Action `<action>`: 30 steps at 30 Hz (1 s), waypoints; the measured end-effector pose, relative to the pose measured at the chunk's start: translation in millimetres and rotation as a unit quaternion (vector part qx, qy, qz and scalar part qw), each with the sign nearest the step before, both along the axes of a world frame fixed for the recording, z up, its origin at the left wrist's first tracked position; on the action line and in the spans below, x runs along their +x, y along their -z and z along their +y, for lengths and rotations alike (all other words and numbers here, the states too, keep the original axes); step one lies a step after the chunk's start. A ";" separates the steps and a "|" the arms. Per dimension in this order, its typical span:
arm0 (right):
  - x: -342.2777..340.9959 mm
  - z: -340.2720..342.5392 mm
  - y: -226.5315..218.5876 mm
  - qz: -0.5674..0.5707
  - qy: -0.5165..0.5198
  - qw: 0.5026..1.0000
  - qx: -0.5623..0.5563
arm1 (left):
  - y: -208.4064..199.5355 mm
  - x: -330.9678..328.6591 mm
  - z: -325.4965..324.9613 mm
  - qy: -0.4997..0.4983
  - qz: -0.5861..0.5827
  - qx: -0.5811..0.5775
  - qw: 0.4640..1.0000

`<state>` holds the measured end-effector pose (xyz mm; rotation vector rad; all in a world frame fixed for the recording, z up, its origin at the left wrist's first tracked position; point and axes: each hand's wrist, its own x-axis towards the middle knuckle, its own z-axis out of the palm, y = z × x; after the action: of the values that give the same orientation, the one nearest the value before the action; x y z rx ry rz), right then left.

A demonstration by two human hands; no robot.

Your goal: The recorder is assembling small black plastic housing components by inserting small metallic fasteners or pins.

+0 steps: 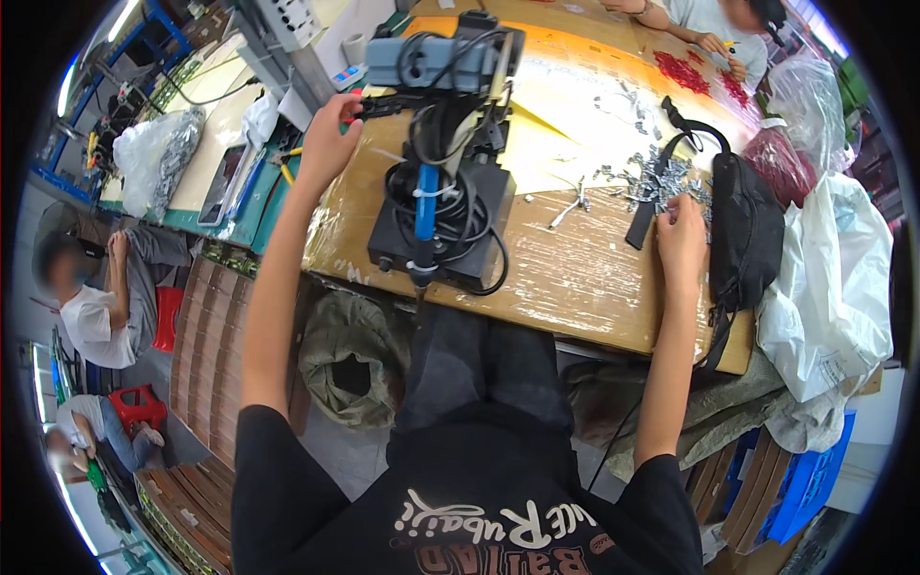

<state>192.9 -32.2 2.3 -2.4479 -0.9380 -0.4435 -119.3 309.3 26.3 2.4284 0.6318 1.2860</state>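
My left hand (333, 142) is closed around a red handle (356, 94) at the left side of a bench device (441, 225), a black box with a grey-blue top unit, coiled black cables and a blue cylindrical part. Its fingertips partly hide the handle. My right hand (681, 235) rests at the near edge of a loose pile of small grey metal-looking parts (654, 179), its fingers bent together. Whatever they pinch is too small to make out. Right beside that hand lie a black strap (639, 228) and a black waist bag (743, 230).
Plastic film covers the brown table (565, 278). White and clear plastic bags (826, 287) crowd its right side. Across the table, a person's hands (721, 53) work near red parts (682, 73). An open woven sack (352, 369) stands below the front edge. Two people sit at left.
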 end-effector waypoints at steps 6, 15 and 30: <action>-0.7 -0.3 5.5 0.019 -0.005 0.999 0.025 | -29.5 44.8 35.2 0.058 0.411 0.101 0.904; -14.7 -13.8 5.4 -0.002 -0.006 0.997 0.082 | -4.5 37.4 63.5 -0.020 0.394 0.218 0.893; 1.4 -22.1 3.9 0.087 -0.071 0.994 -0.008 | -45.8 -1.0 -7.2 -0.199 0.062 0.056 0.976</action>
<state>194.3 -54.3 -1.6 -2.3705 -1.0346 -0.1698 -120.3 302.1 72.1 2.5759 1.1582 1.3492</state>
